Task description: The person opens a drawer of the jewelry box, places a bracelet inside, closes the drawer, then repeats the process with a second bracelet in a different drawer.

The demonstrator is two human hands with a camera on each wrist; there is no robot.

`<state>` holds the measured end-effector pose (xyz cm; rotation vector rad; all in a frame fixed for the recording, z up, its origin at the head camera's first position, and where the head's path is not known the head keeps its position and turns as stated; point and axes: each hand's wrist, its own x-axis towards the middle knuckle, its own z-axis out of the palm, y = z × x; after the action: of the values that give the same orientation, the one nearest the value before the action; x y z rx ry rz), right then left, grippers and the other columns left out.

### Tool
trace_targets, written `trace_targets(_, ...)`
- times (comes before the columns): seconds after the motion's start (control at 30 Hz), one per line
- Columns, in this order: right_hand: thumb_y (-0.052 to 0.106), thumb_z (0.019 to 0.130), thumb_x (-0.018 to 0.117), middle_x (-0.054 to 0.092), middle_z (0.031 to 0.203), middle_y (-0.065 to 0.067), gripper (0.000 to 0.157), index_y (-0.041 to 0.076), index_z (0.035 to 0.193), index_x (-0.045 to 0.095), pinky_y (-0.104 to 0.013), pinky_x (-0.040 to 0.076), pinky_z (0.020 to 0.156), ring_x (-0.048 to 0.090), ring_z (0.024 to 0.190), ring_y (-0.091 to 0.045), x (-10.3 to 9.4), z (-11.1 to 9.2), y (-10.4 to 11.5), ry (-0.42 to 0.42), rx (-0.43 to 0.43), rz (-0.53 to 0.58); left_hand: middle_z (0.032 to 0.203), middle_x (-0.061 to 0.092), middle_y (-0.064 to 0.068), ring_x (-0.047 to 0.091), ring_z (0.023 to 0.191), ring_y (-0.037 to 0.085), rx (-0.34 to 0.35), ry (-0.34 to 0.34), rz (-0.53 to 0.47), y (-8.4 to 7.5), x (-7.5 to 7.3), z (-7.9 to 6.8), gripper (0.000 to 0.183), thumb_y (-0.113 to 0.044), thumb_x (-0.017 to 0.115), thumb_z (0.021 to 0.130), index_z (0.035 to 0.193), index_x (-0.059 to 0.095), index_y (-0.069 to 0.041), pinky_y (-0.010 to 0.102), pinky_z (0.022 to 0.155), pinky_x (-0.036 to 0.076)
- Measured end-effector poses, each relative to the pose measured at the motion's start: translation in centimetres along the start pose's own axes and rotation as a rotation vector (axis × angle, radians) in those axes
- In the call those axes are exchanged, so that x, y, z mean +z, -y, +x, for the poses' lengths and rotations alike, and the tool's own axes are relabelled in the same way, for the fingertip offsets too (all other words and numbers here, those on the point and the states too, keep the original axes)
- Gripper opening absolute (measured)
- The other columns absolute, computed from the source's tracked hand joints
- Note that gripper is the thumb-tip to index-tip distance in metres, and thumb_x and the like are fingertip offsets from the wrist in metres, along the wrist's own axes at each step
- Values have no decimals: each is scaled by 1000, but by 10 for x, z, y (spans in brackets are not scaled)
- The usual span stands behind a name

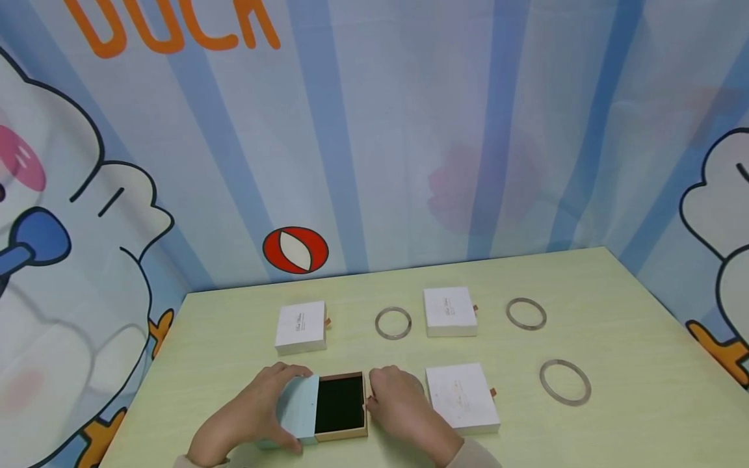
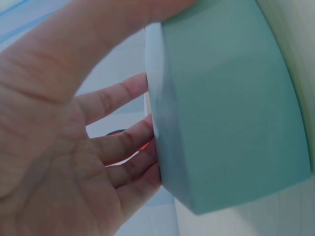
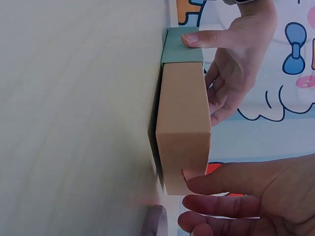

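A light blue drawer box (image 1: pixel 297 409) lies at the table's near side, its tan inner drawer (image 1: pixel 342 435) pulled well out to the right. A black lining (image 1: pixel 339 404) fills the drawer. My left hand (image 1: pixel 251 406) grips the blue sleeve (image 2: pixel 236 118), thumb on the near side and fingers on the far side. At the drawer's right end, my right hand (image 1: pixel 400 403) pinches the small brown pull tab (image 3: pixel 185 175) between thumb and fingers. Partly hidden behind this hand is a bangle (image 1: pixel 418 383), whose edge also shows low in the right wrist view.
Right of my right hand is a white box (image 1: pixel 462 398) with a brown tab. Two more white boxes, one at back left (image 1: pixel 301 327) and one at back centre (image 1: pixel 449 312), stand farther off. Grey bangles lie at centre (image 1: pixel 393 337), back right (image 1: pixel 526 326) and right (image 1: pixel 565 401).
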<state>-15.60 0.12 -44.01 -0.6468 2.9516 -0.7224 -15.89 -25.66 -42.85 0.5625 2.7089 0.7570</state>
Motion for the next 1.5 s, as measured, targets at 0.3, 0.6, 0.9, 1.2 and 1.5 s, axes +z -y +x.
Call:
trace_targets(0.3, 20, 76, 88, 45, 70, 2, 35, 10, 73, 55, -30, 39, 52, 46, 65, -15, -8, -2, -5, -53, -13, -19, 126, 53, 9, 46, 108, 31, -4, 1, 2, 0, 0, 0, 99, -34, 102, 48, 132, 55, -13, 55, 88, 48)
trace_targets(0.6, 33, 70, 91, 49, 74, -1, 40, 10, 78, 59, -33, 41, 59, 49, 67, -19, -12, 1, -7, -27, 11, -188, 125, 53, 9, 45, 107, 30, -30, 0, -2, -3, 0, -1, 99, -32, 102, 47, 132, 55, -13, 55, 89, 47)
trace_targets(0.9, 37, 62, 94, 52, 82, -4, 48, 9, 86, 62, -40, 42, 72, 54, 77, -24, -12, 0, -10, 44, 60, -280, 125, 53, 8, 45, 108, 30, -41, 4, 3, -3, 1, -2, 100, -33, 102, 47, 133, 55, -14, 55, 90, 48)
trace_targets(1.2, 36, 62, 95, 54, 82, -5, 50, 8, 89, 63, -39, 43, 71, 55, 77, -24, -15, -1, -11, 63, 28, -299, 127, 53, 8, 45, 109, 31, -43, 8, -1, -2, 0, -2, 99, -33, 102, 48, 133, 55, -15, 56, 91, 47)
trace_targets(1.5, 33, 57, 97, 54, 84, -4, 52, 9, 89, 63, -40, 42, 75, 56, 79, -24, -14, 1, -13, 73, 36, -312, 127, 53, 9, 45, 109, 31, -38, 8, 6, -2, 0, 0, 100, -32, 102, 48, 134, 55, -14, 56, 91, 47)
